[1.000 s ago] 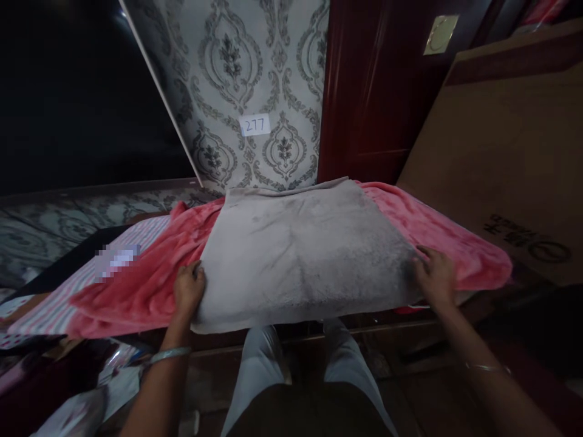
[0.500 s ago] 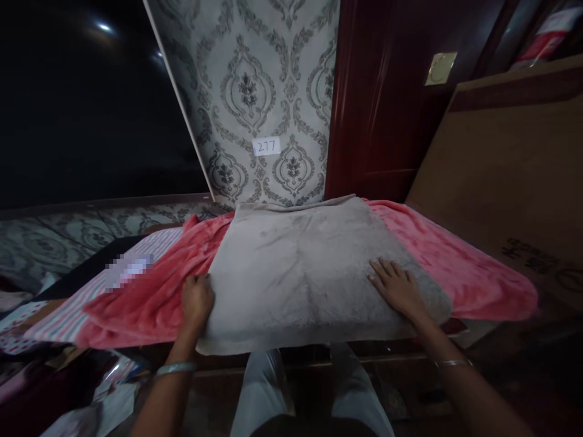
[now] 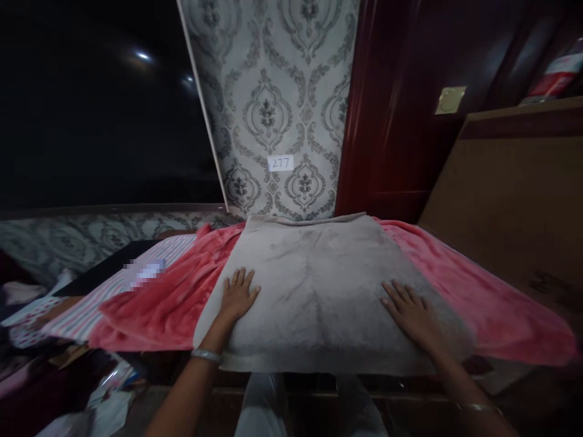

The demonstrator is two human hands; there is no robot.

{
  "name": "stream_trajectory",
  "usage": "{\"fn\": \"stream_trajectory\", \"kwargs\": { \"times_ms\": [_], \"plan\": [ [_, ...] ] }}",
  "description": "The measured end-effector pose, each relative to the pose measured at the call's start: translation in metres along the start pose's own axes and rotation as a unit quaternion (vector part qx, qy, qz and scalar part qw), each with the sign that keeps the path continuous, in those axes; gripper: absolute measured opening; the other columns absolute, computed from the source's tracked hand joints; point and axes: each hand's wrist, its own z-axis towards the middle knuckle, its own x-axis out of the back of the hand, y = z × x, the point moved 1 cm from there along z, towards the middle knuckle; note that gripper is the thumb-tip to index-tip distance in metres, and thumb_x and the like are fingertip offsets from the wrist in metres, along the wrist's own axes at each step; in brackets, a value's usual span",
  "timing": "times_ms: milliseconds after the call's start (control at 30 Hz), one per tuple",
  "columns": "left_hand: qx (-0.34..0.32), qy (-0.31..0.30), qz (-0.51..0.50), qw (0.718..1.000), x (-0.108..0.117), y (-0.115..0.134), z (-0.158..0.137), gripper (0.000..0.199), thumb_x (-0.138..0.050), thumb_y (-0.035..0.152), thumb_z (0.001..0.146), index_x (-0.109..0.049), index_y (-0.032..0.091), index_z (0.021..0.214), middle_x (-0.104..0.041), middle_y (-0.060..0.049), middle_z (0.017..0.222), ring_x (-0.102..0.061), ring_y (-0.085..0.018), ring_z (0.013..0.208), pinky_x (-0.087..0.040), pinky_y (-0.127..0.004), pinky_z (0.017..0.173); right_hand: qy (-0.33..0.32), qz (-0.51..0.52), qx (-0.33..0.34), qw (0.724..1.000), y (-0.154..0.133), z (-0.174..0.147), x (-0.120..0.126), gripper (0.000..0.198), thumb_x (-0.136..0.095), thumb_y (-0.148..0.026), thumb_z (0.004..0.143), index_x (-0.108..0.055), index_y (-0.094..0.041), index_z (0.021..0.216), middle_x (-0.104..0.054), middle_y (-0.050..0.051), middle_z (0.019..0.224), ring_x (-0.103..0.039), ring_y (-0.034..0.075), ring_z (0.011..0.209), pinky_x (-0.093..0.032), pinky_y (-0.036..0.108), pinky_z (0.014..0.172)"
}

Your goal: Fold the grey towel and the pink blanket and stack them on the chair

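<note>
A grey plush cloth (image 3: 314, 303) lies spread out in front of me, with faint creases down its middle and a folded edge at the back. My left hand (image 3: 237, 295) rests flat on its left part, fingers spread. On the right part my right hand (image 3: 409, 308) lies flat too, its fingers apart. Beneath the cloth is a pink fleece blanket (image 3: 164, 297), which shows on both sides. Under the blanket at the left, a striped cloth (image 3: 82, 315) sticks out. The cloth's front edge hangs toward my legs.
A large dark screen (image 3: 100, 109) stands at the back left. Behind the cloth is patterned wallpaper with a paper label (image 3: 281, 162) reading 277. A big cardboard box (image 3: 510, 200) leans at the right. Clutter (image 3: 109, 388) lies low at the left.
My left hand has let go of the cloth's left edge and moved onto its top, opening flat. My right hand stays flat on the right part. The view has tilted up slightly.
</note>
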Motion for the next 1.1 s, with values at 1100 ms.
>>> {"fn": "stream_trajectory", "kwargs": {
  "times_ms": [1100],
  "plan": [
    [0.107,0.046,0.038,0.992,0.012,-0.029,-0.016,0.064,-0.035,0.046,0.103,-0.038,0.016,0.16,-0.029,-0.017,0.168,-0.029,-0.037,0.154,-0.028,-0.05,0.123,-0.045,-0.031,-0.02,0.998,-0.02,0.002,0.028,0.059,-0.027,-0.047,0.104,-0.044,-0.029,0.158,-0.036,0.004,0.165,-0.035,0.031,0.15,-0.031,0.055,0.119]
  ]
}}
